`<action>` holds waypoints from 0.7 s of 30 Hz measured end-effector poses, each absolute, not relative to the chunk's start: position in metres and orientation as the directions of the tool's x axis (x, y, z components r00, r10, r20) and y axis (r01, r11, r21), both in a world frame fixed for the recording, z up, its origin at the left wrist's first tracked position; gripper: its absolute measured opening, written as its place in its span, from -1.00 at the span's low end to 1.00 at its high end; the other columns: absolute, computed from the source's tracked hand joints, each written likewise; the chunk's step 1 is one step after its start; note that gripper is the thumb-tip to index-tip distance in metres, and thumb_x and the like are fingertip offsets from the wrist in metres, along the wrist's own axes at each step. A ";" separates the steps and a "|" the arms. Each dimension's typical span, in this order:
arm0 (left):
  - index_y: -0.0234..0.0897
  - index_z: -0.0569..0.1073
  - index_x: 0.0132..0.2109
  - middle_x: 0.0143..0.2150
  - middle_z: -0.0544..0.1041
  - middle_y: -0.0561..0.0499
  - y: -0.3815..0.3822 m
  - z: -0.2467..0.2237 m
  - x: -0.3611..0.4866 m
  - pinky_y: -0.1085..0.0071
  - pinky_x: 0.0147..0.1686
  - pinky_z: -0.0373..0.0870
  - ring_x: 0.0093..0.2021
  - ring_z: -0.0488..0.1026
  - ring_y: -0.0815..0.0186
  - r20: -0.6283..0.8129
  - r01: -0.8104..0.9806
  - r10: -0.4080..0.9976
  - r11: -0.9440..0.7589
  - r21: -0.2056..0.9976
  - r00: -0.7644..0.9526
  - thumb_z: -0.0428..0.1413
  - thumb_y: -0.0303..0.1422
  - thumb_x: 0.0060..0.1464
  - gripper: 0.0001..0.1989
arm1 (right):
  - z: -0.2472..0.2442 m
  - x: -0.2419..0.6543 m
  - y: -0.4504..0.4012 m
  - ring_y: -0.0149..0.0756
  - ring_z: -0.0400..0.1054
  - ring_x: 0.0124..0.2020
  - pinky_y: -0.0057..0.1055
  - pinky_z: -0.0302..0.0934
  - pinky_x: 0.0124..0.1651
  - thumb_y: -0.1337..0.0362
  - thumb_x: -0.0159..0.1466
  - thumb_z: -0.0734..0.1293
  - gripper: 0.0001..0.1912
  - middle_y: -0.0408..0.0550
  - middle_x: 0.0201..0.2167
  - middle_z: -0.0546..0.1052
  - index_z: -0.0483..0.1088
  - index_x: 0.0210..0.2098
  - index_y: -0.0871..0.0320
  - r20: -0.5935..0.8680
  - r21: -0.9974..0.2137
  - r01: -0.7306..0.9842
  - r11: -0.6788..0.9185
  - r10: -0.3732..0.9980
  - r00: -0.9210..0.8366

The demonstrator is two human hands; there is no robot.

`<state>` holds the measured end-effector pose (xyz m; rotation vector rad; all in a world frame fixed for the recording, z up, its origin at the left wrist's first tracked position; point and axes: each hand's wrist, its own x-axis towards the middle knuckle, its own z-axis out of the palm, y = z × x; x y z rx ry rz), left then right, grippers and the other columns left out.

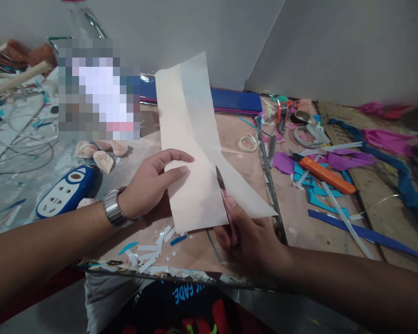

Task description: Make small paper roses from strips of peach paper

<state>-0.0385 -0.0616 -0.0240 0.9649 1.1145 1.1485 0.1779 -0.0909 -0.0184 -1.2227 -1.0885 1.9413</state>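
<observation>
A cream sheet (186, 139), paper or thin foam, stands tilted up over the table, with a slit running up from its near edge. My left hand (156, 178) grips it by the left edge, thumb and index finger on its face; the other fingers are hidden. In my right hand (247, 227) is a pair of scissors (231, 215) with pink handles. Their blades lie at the slit, beside a flap that spreads to the right in a point.
A blue and white power strip (64, 190) lies left, near peach petal-like pieces (102, 160). White scraps (153, 253) litter the front edge. An orange utility knife (325, 174), blue strips and a tape ring (249, 144) lie right. Behind the sheet is a blue pack (237, 99).
</observation>
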 end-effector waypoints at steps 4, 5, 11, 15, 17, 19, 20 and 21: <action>-0.21 0.55 -0.05 -0.23 0.58 0.01 -0.062 -0.023 -0.038 0.44 -0.35 0.39 -0.34 0.49 0.33 -0.155 -0.176 0.987 0.160 0.971 0.045 0.29 -0.29 0.12 -0.75 | -0.016 0.177 -0.092 -0.50 0.02 -0.74 -0.43 -0.20 -0.66 -0.28 0.29 0.33 -0.34 -0.24 -0.78 0.20 0.26 -0.64 0.12 -0.420 -0.869 -0.073 -0.489 0.808 -0.412; -0.21 0.55 -0.05 -0.23 0.58 0.01 -0.062 -0.023 -0.038 0.43 -0.35 0.39 -0.34 0.49 0.33 -0.154 -0.173 0.987 0.159 0.972 0.044 0.29 -0.29 0.12 -0.75 | -0.016 0.178 -0.092 -0.50 0.02 -0.74 -0.43 -0.21 -0.67 -0.27 0.30 0.32 -0.34 -0.23 -0.78 0.20 0.26 -0.64 0.12 -0.417 -0.873 -0.065 -0.484 0.808 -0.417; -0.21 0.55 -0.05 -0.22 0.58 0.01 -0.062 -0.024 -0.038 0.44 -0.34 0.39 -0.33 0.49 0.33 -0.152 -0.182 0.987 0.161 0.970 0.059 0.30 -0.29 0.13 -0.75 | -0.015 0.178 -0.091 -0.48 0.02 -0.73 -0.42 -0.14 -0.64 -0.27 0.31 0.30 -0.33 -0.23 -0.79 0.20 0.24 -0.67 0.10 -0.423 -0.879 -0.036 -0.476 0.811 -0.405; -0.23 0.55 -0.04 -0.20 0.58 0.01 -0.063 -0.023 -0.038 0.45 -0.34 0.40 -0.31 0.49 0.34 -0.135 -0.150 0.989 0.143 0.978 0.063 0.28 -0.30 0.15 -0.76 | -0.018 0.181 -0.090 -0.48 0.04 -0.73 -0.42 -0.10 -0.64 -0.30 0.34 0.23 -0.28 -0.22 -0.79 0.22 0.24 -0.70 0.10 -0.424 -0.897 0.066 -0.437 0.808 -0.410; -0.24 0.55 -0.04 -0.20 0.58 0.01 -0.064 -0.023 -0.038 0.45 -0.34 0.40 -0.31 0.48 0.35 -0.123 -0.141 0.990 0.131 0.981 0.062 0.28 -0.32 0.16 -0.77 | -0.020 0.183 -0.089 -0.47 0.05 -0.73 -0.42 -0.09 -0.64 -0.31 0.36 0.20 -0.26 -0.21 -0.78 0.23 0.26 -0.71 0.10 -0.418 -0.903 0.093 -0.419 0.811 -0.410; -0.24 0.55 -0.04 -0.21 0.58 0.01 -0.064 -0.023 -0.038 0.45 -0.33 0.40 -0.31 0.48 0.35 -0.119 -0.142 0.991 0.127 0.982 0.065 0.27 -0.32 0.16 -0.78 | -0.020 0.185 -0.088 -0.46 0.07 -0.71 -0.42 -0.06 -0.62 -0.28 0.38 0.19 -0.27 -0.20 -0.77 0.25 0.29 -0.70 0.11 -0.391 -0.915 0.087 -0.394 0.812 -0.433; -0.24 0.55 -0.04 -0.21 0.58 0.01 -0.064 -0.023 -0.038 0.45 -0.33 0.40 -0.31 0.49 0.35 -0.119 -0.144 0.991 0.128 0.981 0.067 0.27 -0.32 0.17 -0.78 | -0.019 0.185 -0.088 -0.45 0.09 -0.70 -0.42 -0.05 -0.61 -0.26 0.39 0.20 -0.28 -0.20 -0.76 0.26 0.30 -0.70 0.11 -0.383 -0.918 0.087 -0.387 0.808 -0.447; -0.23 0.55 -0.04 -0.20 0.58 0.01 -0.064 -0.024 -0.038 0.44 -0.32 0.41 -0.30 0.49 0.35 -0.120 -0.146 0.990 0.129 0.981 0.068 0.26 -0.32 0.17 -0.78 | -0.018 0.185 -0.088 -0.45 0.09 -0.69 -0.41 -0.04 -0.60 -0.25 0.40 0.20 -0.28 -0.19 -0.76 0.27 0.30 -0.70 0.10 -0.381 -0.919 0.090 -0.383 0.805 -0.455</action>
